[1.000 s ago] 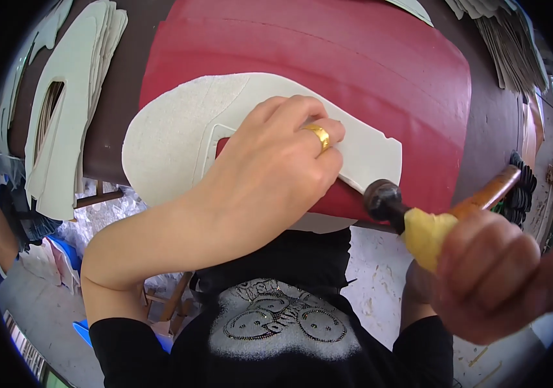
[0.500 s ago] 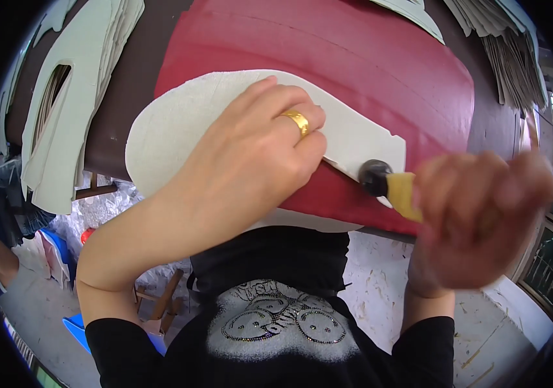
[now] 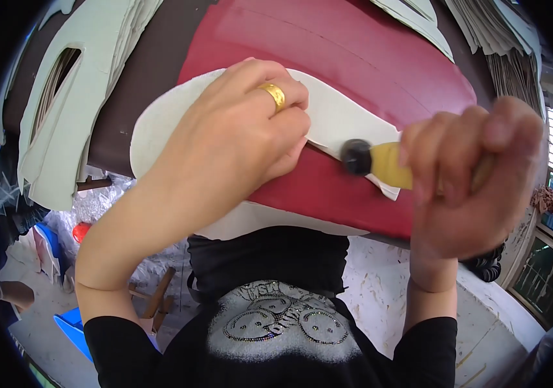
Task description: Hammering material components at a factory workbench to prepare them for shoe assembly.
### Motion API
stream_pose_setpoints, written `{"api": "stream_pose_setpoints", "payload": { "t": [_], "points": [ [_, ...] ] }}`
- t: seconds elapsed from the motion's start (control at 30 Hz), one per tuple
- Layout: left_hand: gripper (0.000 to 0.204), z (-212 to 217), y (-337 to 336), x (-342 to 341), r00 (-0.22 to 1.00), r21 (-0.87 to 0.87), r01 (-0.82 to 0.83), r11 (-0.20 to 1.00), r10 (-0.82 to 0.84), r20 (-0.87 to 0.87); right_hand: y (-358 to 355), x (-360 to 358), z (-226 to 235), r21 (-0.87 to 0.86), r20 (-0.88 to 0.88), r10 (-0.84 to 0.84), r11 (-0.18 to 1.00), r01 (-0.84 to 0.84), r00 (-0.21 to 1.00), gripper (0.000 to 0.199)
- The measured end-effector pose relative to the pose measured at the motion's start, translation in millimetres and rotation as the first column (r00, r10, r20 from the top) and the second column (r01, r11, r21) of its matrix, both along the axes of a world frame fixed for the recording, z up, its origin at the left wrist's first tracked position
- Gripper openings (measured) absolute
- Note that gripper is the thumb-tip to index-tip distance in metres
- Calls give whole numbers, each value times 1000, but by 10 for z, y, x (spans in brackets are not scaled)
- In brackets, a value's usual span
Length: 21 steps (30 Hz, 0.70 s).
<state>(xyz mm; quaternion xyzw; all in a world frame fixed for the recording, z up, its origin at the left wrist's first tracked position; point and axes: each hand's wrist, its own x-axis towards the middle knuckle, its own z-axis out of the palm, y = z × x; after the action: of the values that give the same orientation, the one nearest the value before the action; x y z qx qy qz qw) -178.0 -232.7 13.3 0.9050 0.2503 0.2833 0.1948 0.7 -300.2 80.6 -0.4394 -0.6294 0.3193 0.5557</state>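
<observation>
A flat off-white cut piece (image 3: 341,113), wide at its left end and narrowing to the right, lies on the red mat. My left hand (image 3: 244,123), with a gold ring on one finger, is curled on its middle, gripping near its front edge; the fingertips are partly hidden. My right hand (image 3: 464,174) is wrapped round the yellow handle of what looks like a hammer (image 3: 383,161). Its dark round head, slightly blurred, is over the piece's front edge, right of my left hand; I cannot tell whether they touch. A narrow white tip shows below it.
The red mat (image 3: 328,52) covers the middle of a brown table (image 3: 131,107). Stacks of off-white cut pieces (image 3: 47,149) stand at left and far right (image 3: 516,77). Another white piece (image 3: 263,220) sticks out under the mat's near edge. Clear plastic (image 3: 105,200) lies below the table at left.
My left hand has shifted a little left and away from me. The right hand has moved up and slightly left with the hammer, and the piece's narrow end now sits differently beneath it.
</observation>
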Motion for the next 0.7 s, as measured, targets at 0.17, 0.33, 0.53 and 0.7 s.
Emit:
{"api": "stream_pose_setpoints", "payload": {
  "t": [0.17,0.33,0.53,0.7],
  "points": [
    [13,57,129,-147,998,-35,50,998,-52,-37,79,-73,-1,-12,-7,-12,1000,12,1000,24],
    [13,95,148,-133,999,-25,28,999,-29,-42,228,-192,-33,-10,-79,-21,1000,20,997,24],
    [12,28,107,-342,990,-12,-143,990,143,-20,423,-366,-132,-13,-190,-16,1000,13,982,25],
    [12,90,63,-294,991,-56,-127,990,129,31,473,-549,-166,21,-162,-96,995,101,982,23]
  ]
}}
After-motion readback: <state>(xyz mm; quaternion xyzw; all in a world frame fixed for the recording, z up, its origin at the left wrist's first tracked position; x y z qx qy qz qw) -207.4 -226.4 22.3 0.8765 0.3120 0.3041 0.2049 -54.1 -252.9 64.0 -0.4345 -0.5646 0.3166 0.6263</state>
